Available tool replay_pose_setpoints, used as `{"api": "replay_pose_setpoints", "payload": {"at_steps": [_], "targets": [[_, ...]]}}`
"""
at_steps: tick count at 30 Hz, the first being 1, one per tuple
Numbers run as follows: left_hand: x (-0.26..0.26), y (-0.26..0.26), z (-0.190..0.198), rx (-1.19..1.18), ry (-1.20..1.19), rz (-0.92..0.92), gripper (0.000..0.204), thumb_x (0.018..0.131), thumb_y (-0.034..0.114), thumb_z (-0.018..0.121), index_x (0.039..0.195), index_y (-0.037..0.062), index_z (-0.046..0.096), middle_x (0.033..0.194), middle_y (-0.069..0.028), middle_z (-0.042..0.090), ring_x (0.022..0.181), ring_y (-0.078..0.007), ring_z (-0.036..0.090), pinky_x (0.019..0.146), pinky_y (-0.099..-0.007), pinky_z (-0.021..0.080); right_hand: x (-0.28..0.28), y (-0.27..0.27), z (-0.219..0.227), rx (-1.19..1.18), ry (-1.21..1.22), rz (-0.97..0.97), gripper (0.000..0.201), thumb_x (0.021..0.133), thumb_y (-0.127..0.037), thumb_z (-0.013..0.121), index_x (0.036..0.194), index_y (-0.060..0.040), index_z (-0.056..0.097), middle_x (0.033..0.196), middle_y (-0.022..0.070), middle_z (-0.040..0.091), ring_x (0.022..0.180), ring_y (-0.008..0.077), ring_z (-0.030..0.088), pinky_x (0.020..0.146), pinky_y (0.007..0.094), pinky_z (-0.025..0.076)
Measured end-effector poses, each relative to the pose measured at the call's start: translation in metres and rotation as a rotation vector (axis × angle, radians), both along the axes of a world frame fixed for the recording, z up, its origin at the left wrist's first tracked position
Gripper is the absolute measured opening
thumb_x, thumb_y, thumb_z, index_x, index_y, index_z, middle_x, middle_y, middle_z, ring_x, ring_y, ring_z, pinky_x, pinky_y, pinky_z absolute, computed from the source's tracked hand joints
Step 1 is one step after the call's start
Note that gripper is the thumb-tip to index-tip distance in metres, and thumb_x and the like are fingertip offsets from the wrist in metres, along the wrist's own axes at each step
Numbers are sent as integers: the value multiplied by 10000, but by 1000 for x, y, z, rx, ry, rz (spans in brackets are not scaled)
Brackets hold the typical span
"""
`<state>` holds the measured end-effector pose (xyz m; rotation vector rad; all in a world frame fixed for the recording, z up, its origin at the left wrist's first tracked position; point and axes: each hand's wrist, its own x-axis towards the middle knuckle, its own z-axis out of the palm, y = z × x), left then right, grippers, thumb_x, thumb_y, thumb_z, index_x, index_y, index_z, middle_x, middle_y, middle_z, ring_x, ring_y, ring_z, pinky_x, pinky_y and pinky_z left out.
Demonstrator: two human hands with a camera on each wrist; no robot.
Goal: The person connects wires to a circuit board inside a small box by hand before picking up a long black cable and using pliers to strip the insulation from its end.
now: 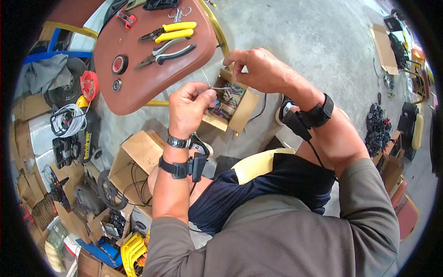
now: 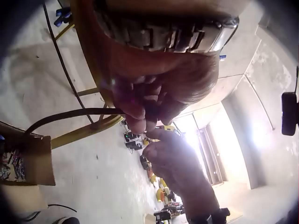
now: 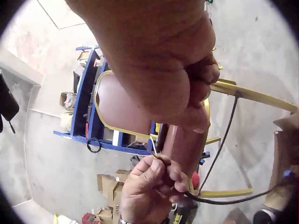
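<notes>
My left hand [image 1: 187, 108] pinches a dark cable [image 3: 219, 201] between thumb and fingers, in front of the brown chair seat [image 1: 152, 87]. A thin white wire [image 3: 153, 145] sticks up from those fingertips. To the right and slightly higher in the head view is my right hand [image 1: 263, 69], its fingers bent and its fingertips apart from the left hand. I cannot tell whether the right fingers hold anything. On the seat lie yellow-handled pliers [image 1: 175, 32], grey-and-black-handled pliers [image 1: 173, 51], scissors [image 1: 180, 14] and a black tape roll [image 1: 120, 64].
A cardboard box [image 1: 247, 111] of coloured wire scraps stands on the floor below my hands. Another open carton [image 1: 143, 150] is beside my left forearm. Wheels, cartons and a coiled white cable [image 1: 68, 120] crowd the left. Yellow paper [image 1: 258, 164] lies on my lap.
</notes>
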<state>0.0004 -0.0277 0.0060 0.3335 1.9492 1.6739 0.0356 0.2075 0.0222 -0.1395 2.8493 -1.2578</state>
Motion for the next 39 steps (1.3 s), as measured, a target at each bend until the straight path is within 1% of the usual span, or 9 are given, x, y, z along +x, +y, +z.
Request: {"api": "replay_pose_setpoints", "payload": {"at_steps": [4, 8, 16, 19, 22, 25, 31, 37, 39], "targets": [[-7, -3, 2, 6, -23, 32, 107, 920, 72, 679, 983, -9, 647, 805, -77, 689, 673, -129, 652, 535, -240, 486, 0, -6, -11, 23, -5, 51, 219, 836, -73, 577, 1013, -63, 705, 777, 177, 694, 765, 377, 689, 699, 452, 552], [-8, -3, 4, -55, -12, 45, 122, 926, 81, 679, 993, -16, 648, 809, -80, 692, 676, -129, 655, 537, -239, 487, 2, -10, -26, 27, 7, 108, 218, 836, -85, 579, 1008, -64, 710, 782, 188, 693, 765, 377, 691, 702, 456, 553], [-7, -3, 4, -49, -29, 60, 129, 919, 80, 689, 997, -14, 648, 818, -86, 699, 688, -138, 664, 553, -245, 498, 2, -12, -20, 10, -13, 97, 215, 839, -129, 625, 1013, -29, 702, 796, 192, 700, 787, 366, 702, 712, 447, 555], [-4, -2, 0, 51, -44, 98, 121, 914, 71, 691, 994, -8, 648, 828, -94, 703, 704, -152, 675, 560, -249, 506, 3, -12, 1, -113, -155, 82, 247, 831, -160, 685, 1026, -9, 697, 837, 187, 712, 796, 326, 715, 710, 417, 556], [-1, 1, -4, 148, -20, 128, 126, 890, 45, 720, 988, -4, 658, 847, -81, 707, 726, -135, 685, 576, -239, 523, 1, -12, 0, -367, -252, 69, 206, 861, -107, 713, 1036, -1, 686, 811, 59, 700, 720, 136, 618, 639, 299, 508], [6, 7, 0, 216, 25, 174, 128, 877, 28, 735, 986, 2, 672, 862, -64, 711, 750, -111, 684, 595, -227, 531, 0, -10, 4, -591, -410, 9, 230, 858, -164, 719, 999, 17, 700, 851, 78, 712, 745, 132, 654, 669, 291, 534], [12, 13, 4, 189, 168, 233, 102, 874, 19, 734, 961, -3, 687, 868, -24, 697, 724, -69, 622, 632, -217, 512, 1, -10, 20, -796, -442, -50, 138, 893, -101, 699, 1003, -19, 705, 818, -4, 684, 673, 42, 554, 590, 216, 464], [10, 17, 5, 133, 376, 202, 115, 849, -6, 739, 952, -9, 687, 884, -48, 688, 767, -91, 612, 680, -242, 499, 4, -8, 23, -872, -413, -73, 117, 906, -101, 672, 989, -27, 706, 827, 0, 698, 654, 33, 555, 576, 205, 453], [9, 18, 3, 77, 480, 176, 114, 867, 14, 736, 966, 0, 682, 917, -40, 689, 780, -91, 614, 672, -232, 492, 3, -6, 28, -858, -423, -90, 152, 887, -126, 683, 981, -7, 696, 833, 16, 690, 682, 56, 575, 604, 217, 474]]}}
